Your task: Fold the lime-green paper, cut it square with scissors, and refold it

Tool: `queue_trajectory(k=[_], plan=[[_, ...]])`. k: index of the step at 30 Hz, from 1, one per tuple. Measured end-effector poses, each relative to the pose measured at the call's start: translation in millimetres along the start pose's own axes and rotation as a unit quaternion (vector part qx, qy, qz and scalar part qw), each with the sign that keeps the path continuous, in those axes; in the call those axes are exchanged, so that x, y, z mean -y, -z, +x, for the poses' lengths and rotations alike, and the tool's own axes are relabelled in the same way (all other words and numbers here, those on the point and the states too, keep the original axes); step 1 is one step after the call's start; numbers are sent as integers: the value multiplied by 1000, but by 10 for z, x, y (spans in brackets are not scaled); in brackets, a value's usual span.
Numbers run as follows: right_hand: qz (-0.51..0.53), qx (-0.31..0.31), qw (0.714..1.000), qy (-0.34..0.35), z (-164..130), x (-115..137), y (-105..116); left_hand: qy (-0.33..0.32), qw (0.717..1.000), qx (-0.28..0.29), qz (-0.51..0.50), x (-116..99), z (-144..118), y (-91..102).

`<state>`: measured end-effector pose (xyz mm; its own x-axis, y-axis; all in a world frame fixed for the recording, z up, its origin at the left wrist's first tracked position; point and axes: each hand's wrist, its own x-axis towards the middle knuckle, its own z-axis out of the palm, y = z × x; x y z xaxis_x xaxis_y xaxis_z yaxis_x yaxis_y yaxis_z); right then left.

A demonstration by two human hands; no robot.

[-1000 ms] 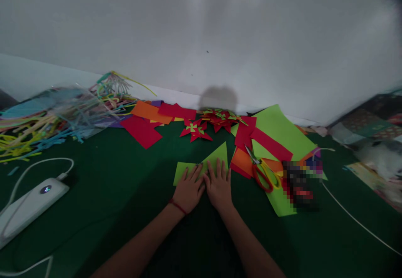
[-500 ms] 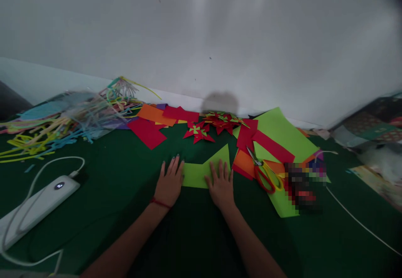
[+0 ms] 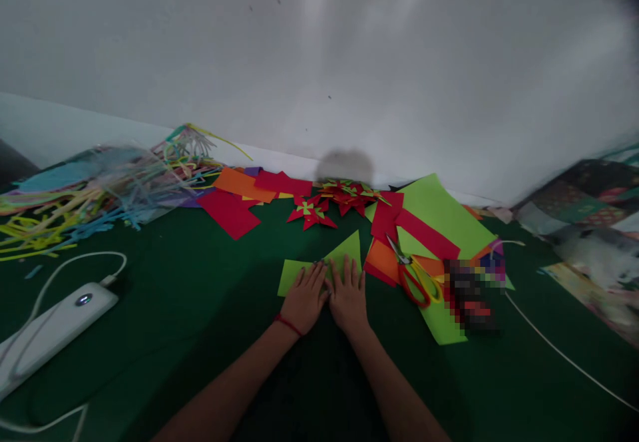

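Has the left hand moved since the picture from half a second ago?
Yes. The left hand moved rightward, away from the white device, onto the green paper, beside the right hand.

We have a piece of plain lime-green paper [image 3: 289, 277] lying flat before us. Its left end is squared off, and its right part extends along a slanting edge to a sharp point at the far side (much of its near middle is hidden).

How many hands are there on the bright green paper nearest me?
2. The left hand, with a red band at its wrist, and the right hand beside it, both on the green paper. No others show.
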<state>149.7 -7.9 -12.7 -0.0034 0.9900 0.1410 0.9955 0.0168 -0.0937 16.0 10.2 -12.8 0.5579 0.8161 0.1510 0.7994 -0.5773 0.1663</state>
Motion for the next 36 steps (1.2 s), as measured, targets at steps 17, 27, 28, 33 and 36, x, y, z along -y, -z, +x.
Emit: queue_trajectory(k=[17,27,28,33,36], plan=[[1,66,997,-25,-96,-243,142,7,1000,21,-9,-18,14,61],[-14,54,998,-5,-193,-396,145,-2,1000,6,-12,-12,-2,42],[-13,54,998,-3,-194,-404,141,-3,1000,9,-11,-8,-3,46],[0,65,998,-8,-178,-409,132,17,1000,14,8,177,-86,99],[17,79,997,-8,-183,-431,146,38,999,14,33,366,-181,129]])
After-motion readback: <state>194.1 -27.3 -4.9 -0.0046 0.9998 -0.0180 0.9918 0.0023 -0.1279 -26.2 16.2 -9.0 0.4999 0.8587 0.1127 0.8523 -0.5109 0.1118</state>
